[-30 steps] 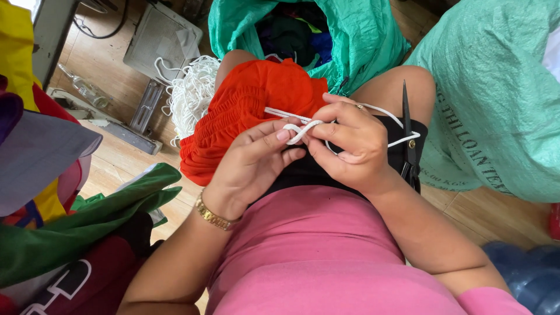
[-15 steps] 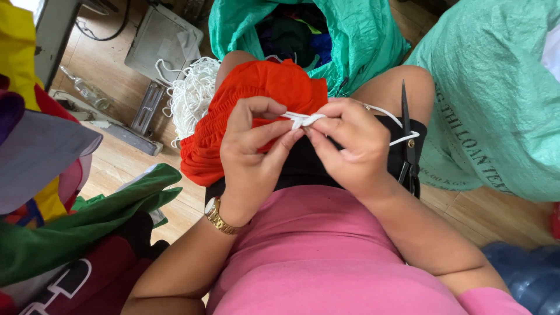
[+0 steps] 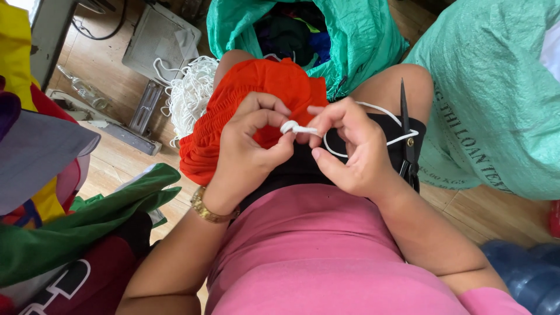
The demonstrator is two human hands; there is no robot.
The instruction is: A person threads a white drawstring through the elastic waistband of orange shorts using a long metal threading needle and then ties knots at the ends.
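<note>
My left hand (image 3: 251, 146) and my right hand (image 3: 350, 149) meet over my lap, both pinching a white cord (image 3: 290, 126) whose end is bunched into a small knot between the fingertips. The cord loops back over my right thigh (image 3: 385, 140). Under my left hand lies a red-orange gathered garment (image 3: 256, 81) draped over my left knee. A pair of black scissors (image 3: 406, 131) rests on my right thigh, blades pointing away from me. A gold watch sits on my left wrist.
A bundle of white cords (image 3: 189, 93) lies on the wooden floor beside the red garment. An open green sack (image 3: 361, 35) of clothes stands ahead, another green sack (image 3: 501, 99) at the right. Green, yellow and dark red garments (image 3: 70, 233) are piled at the left.
My left hand has risen from a flat position and closed its fingers onto the cord end. The straight cord end has become bunched into a small knot between both hands.
</note>
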